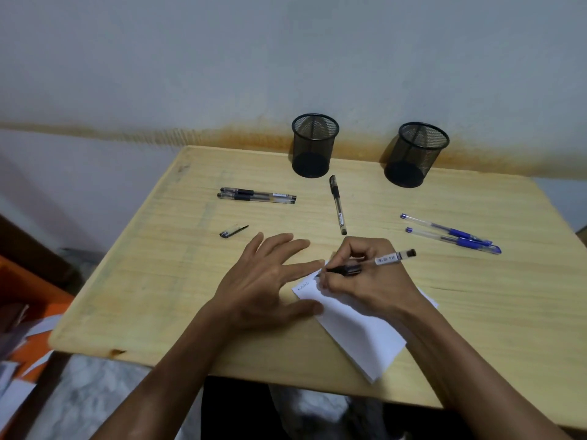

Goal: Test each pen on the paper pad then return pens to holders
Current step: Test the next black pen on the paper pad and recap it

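Two black mesh holders are seen standing upright at the far edge of the wooden bench (476, 312), the left holder (314, 146) and the right holder (414, 154) well apart from each other. Two capped black pens (255, 195) are laid side by side, touching, to the left. A single black pen (338, 204) is laid nearly lengthwise just in front of the left holder. Two blue pens (451, 234) are laid close together on the right. A loose pen cap (233, 231) is left on the bench near the left hand (263, 287).

The paper pad (359, 331) is placed at the near edge of the bench, white, turned at an angle, with a small scribble visible at its far corner. Much of it is covered by the right hand (359, 277).

The left hand's fingers are spread flat, pressed on the pad's edge and grasping nothing. An uncapped black pen (381, 260) is gripped in the right hand's fingers, its tip set on the pad's far corner.
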Demonstrator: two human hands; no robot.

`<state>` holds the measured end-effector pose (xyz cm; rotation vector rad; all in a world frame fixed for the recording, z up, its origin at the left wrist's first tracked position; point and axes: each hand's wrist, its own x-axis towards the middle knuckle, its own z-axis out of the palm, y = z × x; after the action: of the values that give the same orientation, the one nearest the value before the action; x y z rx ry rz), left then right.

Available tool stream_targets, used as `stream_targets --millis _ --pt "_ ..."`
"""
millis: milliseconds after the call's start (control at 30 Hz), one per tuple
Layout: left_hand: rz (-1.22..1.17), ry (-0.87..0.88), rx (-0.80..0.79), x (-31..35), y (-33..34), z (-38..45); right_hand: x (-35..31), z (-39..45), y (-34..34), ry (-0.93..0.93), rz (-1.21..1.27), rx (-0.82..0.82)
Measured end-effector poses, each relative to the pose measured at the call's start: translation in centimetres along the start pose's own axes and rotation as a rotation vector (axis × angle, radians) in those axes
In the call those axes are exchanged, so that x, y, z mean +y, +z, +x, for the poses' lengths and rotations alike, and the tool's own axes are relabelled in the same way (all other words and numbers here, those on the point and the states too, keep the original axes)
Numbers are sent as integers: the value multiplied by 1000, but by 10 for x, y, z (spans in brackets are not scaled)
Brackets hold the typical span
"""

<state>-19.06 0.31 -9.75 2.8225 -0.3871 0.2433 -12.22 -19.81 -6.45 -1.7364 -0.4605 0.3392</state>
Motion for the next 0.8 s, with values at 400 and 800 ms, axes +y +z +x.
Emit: stream_targets --millis 400,800 --pt "-12 -17 37 0 2 -1 15 12 10 -53 -204 -16" --pt "-17 -35 -18 0 0 0 18 15 10 -55 -149 -14"
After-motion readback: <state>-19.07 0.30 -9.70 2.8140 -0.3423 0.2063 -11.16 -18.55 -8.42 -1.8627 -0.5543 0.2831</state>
